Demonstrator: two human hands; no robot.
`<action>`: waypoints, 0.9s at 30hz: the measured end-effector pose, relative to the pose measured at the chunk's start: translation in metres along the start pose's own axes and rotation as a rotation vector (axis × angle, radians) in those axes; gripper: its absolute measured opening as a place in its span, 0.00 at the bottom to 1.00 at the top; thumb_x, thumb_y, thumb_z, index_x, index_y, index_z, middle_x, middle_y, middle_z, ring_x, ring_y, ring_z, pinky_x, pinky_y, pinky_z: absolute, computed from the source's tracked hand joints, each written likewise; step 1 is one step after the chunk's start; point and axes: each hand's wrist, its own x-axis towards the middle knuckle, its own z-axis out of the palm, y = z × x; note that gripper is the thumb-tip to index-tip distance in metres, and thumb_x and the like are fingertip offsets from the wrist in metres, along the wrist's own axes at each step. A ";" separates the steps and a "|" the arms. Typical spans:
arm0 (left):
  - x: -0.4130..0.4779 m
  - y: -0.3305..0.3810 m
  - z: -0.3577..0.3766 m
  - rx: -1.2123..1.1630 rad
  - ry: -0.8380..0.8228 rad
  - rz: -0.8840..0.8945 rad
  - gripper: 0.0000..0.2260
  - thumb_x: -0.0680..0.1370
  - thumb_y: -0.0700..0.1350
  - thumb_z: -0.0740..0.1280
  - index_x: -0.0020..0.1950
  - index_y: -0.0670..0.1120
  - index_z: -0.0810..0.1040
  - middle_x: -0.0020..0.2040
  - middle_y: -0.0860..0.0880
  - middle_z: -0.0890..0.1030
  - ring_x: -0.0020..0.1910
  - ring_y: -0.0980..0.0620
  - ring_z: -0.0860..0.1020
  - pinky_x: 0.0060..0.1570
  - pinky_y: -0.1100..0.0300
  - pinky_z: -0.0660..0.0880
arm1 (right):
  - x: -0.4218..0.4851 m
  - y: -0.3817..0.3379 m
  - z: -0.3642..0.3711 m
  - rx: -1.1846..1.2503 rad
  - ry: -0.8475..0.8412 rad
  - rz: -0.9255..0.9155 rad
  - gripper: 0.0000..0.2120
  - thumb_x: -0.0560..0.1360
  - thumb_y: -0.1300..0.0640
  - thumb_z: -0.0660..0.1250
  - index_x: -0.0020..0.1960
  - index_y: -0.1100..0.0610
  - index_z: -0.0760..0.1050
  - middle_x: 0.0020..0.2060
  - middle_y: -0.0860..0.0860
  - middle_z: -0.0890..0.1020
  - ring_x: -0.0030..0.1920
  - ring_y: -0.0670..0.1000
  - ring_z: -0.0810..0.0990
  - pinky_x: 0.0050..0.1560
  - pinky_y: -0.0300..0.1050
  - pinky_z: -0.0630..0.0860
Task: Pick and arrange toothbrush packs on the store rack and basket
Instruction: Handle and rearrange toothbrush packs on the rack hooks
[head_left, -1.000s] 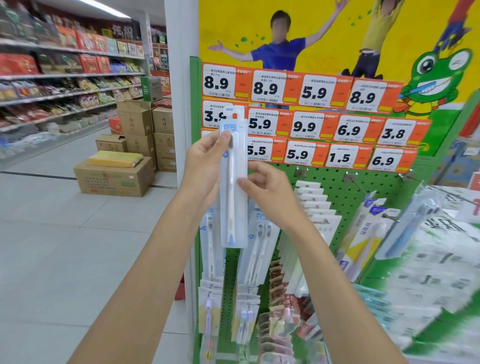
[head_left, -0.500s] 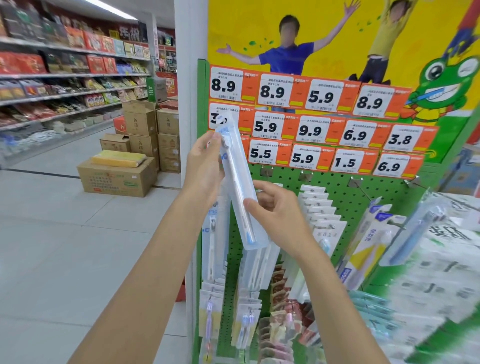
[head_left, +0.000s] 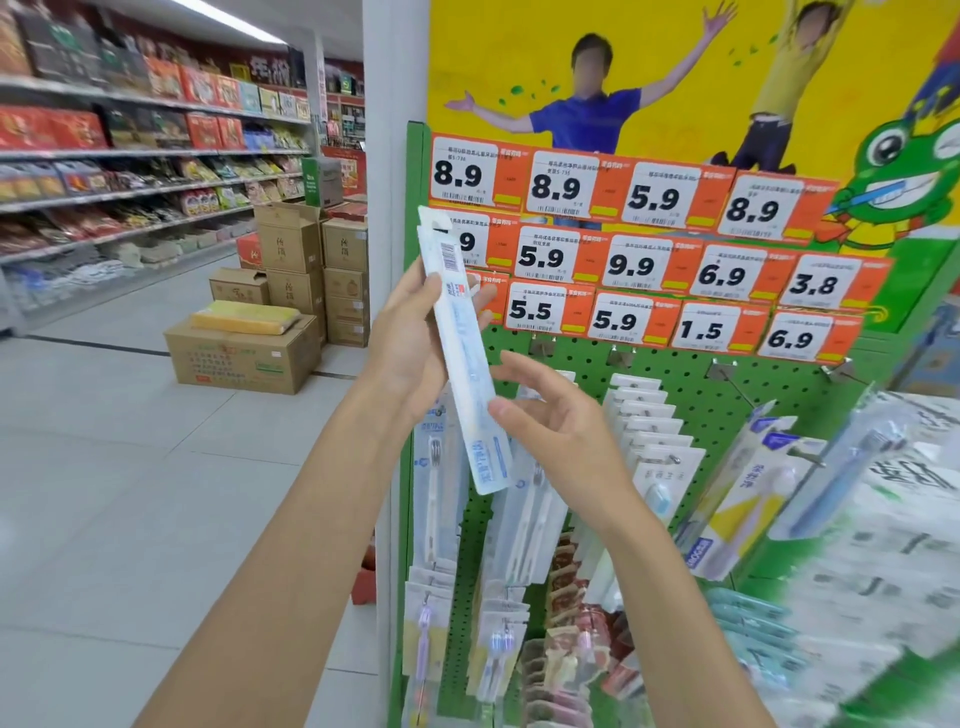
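A long white-and-clear toothbrush pack (head_left: 464, 353) is held up in front of the green pegboard rack (head_left: 691, 387), its barcoded back facing me and its lower end tilted right. My left hand (head_left: 415, 343) grips the pack's upper half, thumb on its right edge. My right hand (head_left: 550, 421) touches the pack's lower right side with thumb and fingertips, fingers spread. More toothbrush packs (head_left: 649, 431) hang on the rack's hooks below and to the right.
Orange price tags (head_left: 639, 260) cover the rack's top under a yellow poster. A white pillar (head_left: 392, 130) stands left of the rack. Cardboard boxes (head_left: 244, 348) sit on the tiled aisle floor, with stocked shelves (head_left: 130, 156) at the far left. Blurred white packaged goods (head_left: 883, 519) lie at the right.
The pack has been turned from its front to its barcoded back and its lower end swung right. My right hand slid down from the pack's middle to its lower side.
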 end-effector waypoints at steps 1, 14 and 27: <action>-0.001 -0.001 -0.001 -0.040 0.003 0.013 0.18 0.85 0.41 0.50 0.76 0.45 0.65 0.67 0.38 0.75 0.60 0.41 0.80 0.64 0.48 0.75 | 0.000 0.000 0.000 -0.003 -0.018 0.024 0.25 0.77 0.58 0.69 0.73 0.50 0.68 0.58 0.42 0.80 0.50 0.44 0.84 0.48 0.38 0.79; -0.008 -0.002 -0.007 0.037 -0.032 -0.066 0.18 0.85 0.45 0.50 0.72 0.47 0.70 0.60 0.42 0.80 0.52 0.49 0.81 0.50 0.55 0.77 | 0.018 -0.012 -0.007 -0.128 0.097 -0.043 0.19 0.78 0.54 0.69 0.68 0.49 0.72 0.56 0.44 0.82 0.55 0.43 0.81 0.60 0.50 0.77; -0.021 -0.001 -0.001 -0.002 -0.196 -0.242 0.17 0.84 0.51 0.55 0.68 0.49 0.76 0.55 0.44 0.84 0.46 0.49 0.83 0.42 0.56 0.81 | 0.050 -0.026 -0.005 -0.296 0.097 -0.143 0.37 0.73 0.58 0.74 0.75 0.43 0.60 0.66 0.43 0.71 0.62 0.43 0.73 0.62 0.47 0.75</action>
